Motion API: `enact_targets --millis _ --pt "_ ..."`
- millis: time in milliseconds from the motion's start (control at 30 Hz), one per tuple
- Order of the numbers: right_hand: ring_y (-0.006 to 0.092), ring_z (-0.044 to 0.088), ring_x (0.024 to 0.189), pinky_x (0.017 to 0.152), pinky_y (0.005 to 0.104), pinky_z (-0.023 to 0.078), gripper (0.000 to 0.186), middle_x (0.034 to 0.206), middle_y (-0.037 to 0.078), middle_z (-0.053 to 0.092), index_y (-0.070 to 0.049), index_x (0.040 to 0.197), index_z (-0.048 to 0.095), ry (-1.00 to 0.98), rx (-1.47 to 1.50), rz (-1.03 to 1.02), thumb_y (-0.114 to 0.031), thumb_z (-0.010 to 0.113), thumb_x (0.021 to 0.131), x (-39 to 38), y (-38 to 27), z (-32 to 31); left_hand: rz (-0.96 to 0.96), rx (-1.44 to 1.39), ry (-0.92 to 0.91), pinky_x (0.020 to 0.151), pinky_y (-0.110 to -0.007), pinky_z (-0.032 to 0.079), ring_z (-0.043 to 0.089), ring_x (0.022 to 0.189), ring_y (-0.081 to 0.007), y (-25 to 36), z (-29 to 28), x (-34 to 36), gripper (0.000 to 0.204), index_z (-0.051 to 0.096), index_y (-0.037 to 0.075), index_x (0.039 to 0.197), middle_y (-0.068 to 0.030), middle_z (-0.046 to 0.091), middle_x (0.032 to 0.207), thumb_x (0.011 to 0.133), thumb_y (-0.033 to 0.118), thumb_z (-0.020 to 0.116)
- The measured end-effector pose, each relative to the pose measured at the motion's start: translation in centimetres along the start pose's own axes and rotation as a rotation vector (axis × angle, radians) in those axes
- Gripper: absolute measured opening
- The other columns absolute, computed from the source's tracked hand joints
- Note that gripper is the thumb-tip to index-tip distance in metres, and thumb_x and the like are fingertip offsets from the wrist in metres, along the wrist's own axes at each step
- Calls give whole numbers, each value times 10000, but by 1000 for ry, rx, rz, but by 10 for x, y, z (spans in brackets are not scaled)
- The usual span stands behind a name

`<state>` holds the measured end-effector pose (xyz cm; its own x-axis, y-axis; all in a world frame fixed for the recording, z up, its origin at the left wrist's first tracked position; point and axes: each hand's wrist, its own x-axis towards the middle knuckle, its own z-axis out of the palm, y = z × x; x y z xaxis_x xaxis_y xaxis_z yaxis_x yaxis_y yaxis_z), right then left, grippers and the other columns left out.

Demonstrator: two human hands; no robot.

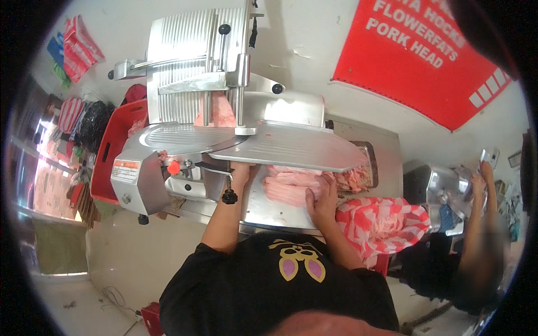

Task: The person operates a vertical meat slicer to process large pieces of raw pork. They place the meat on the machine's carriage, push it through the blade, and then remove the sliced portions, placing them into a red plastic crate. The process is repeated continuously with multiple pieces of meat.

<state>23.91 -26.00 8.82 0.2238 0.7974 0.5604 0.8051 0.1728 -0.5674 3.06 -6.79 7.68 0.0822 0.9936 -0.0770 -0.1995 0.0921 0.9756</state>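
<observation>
A metal meat slicer (179,67) stands before me, with a pink meat block (218,112) in its carriage above the blade. My left hand (238,173) reaches beneath the flat plate (291,145); its fingers are hidden. My right hand (319,201) grips the right end of a stack of pale pink meat slices (283,185) on the steel surface below the plate. Right of this stack, a metal tray (372,162) holds more meat. A red-and-white plastic bag (381,224) lies bunched beside my right forearm.
A red crate (109,162) and dark bags (92,123) are at the left. A red sign (414,56) is on the wall. At the right, a co-worker (471,257) holds a small pale object (487,157) up near another steel machine (426,196). A cable (117,302) lies below left.
</observation>
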Motion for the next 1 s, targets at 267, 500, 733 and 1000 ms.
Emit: enact_targets --millis 267,500,733,1000 --pt "458 520 1229 1065 513 417 489 1306 276 522 -8 1331 516 18 -2 -13 -75 703 884 -2 -2 1 -74 -260 -6 583 -309 486 600 745 -157 -1 -20 20 255 620 53 1186 -65 669 1039 1040 253 559" --pt "449 512 1240 1079 505 409 484 1322 268 519 -8 1329 520 2 -22 -13 -100 702 890 -4 4 0 -111 -546 -23 604 -324 519 627 767 -167 7 3 11 272 622 90 1175 -35 662 954 1052 314 530" --pt "453 508 1243 1073 507 410 495 1311 272 519 -8 1327 522 18 -23 -27 -76 712 875 0 -2 -3 -94 -641 -103 956 -353 556 639 1093 -195 -8 -8 29 315 595 67 1289 -72 663 1205 1063 278 536" --pt "465 515 1211 1048 528 420 497 1292 278 522 -3 1328 518 7 -25 -1 -65 710 874 -2 3 1 -154 -481 -70 773 -322 574 659 943 -179 -5 -3 25 315 601 80 1260 -69 676 1121 1057 312 539"
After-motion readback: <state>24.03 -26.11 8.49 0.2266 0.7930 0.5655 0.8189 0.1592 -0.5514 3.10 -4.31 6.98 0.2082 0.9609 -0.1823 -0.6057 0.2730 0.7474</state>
